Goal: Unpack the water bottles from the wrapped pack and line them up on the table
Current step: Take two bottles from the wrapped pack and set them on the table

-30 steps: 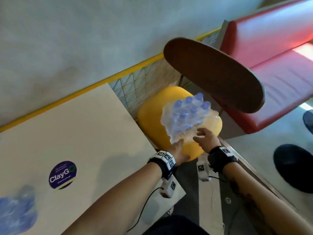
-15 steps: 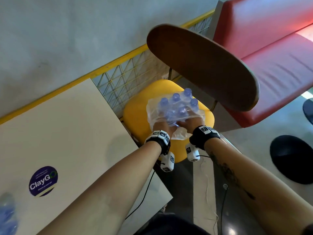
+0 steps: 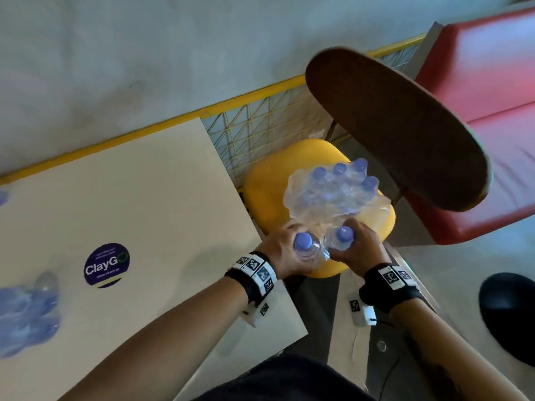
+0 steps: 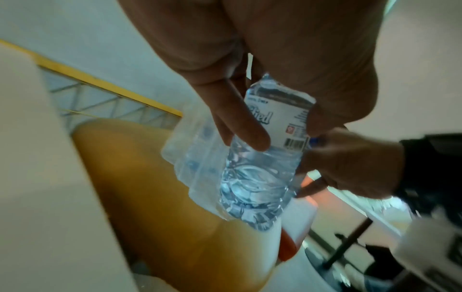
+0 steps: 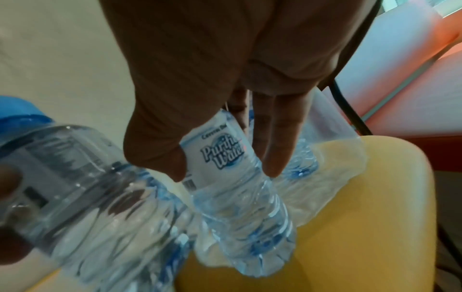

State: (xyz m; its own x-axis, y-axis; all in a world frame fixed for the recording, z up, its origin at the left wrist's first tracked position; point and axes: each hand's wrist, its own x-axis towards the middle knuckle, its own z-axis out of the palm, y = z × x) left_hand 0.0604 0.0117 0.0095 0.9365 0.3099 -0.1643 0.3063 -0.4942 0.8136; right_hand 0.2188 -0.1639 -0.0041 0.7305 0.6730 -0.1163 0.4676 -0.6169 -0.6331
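The plastic-wrapped pack (image 3: 333,195) of blue-capped water bottles stands on a yellow chair seat (image 3: 269,192), its near side torn open. My left hand (image 3: 299,251) grips one bottle (image 3: 304,244) around its label, just in front of the pack. Beside it my right hand (image 3: 347,246) grips a second bottle (image 3: 341,237). In the left wrist view my fingers (image 4: 245,132) wrap the labelled bottle (image 4: 260,181). The right wrist view has my right hand (image 5: 225,170) around its bottle (image 5: 240,197), whose base is still at the wrap.
The beige table (image 3: 144,198) with a round sticker (image 3: 106,264) lies to the left; a blurred cluster of bottles (image 3: 26,314) sits at its left edge. A dark wooden chair back (image 3: 399,125) overhangs the seat. A red bench (image 3: 477,111) is behind, and a yellow rail runs along the wall.
Both hands went into the pack's near side and each now holds a bottle drawn out towards me. The pack has stayed on the yellow seat.
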